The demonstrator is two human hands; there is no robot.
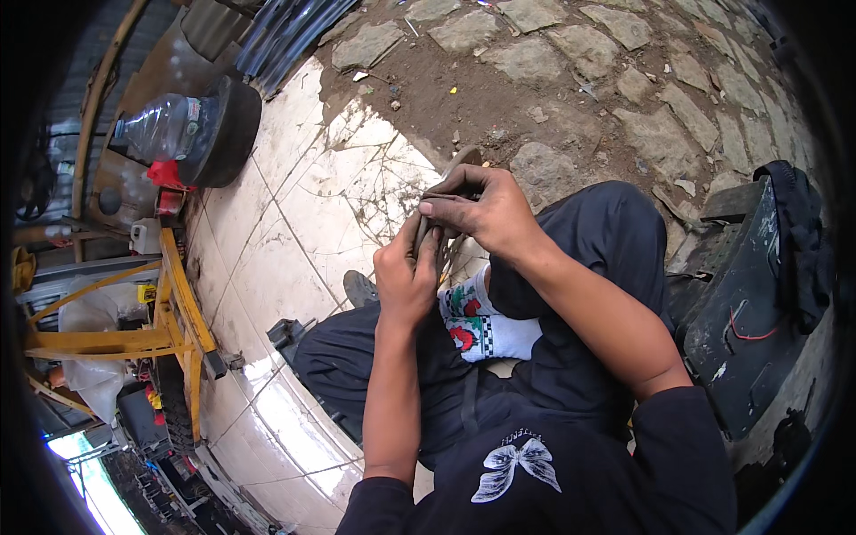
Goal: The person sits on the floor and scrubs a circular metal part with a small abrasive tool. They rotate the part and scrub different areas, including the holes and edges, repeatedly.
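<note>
My left hand point(409, 274) and my right hand point(487, 212) meet in front of my bent knees, their fingertips close together. Pinched between them is a thin, dark piece with a rounded, brownish-grey end point(464, 158) showing beyond the fingers. What it is I cannot tell, since the fingers cover most of it. Dark smudges mark the fingers of both hands. Below the hands are my feet in white patterned socks point(468, 338), between the legs of dark trousers point(595, 234).
Cracked pale tiles point(301, 221) meet dirt and flat paving stones point(588, 50). At left stand a yellow metal frame point(180, 301) and a black round tub point(237, 134) with a clear plastic bottle point(157, 127). A scuffed dark case point(735, 354) lies at right, black straps point(799, 247) over it.
</note>
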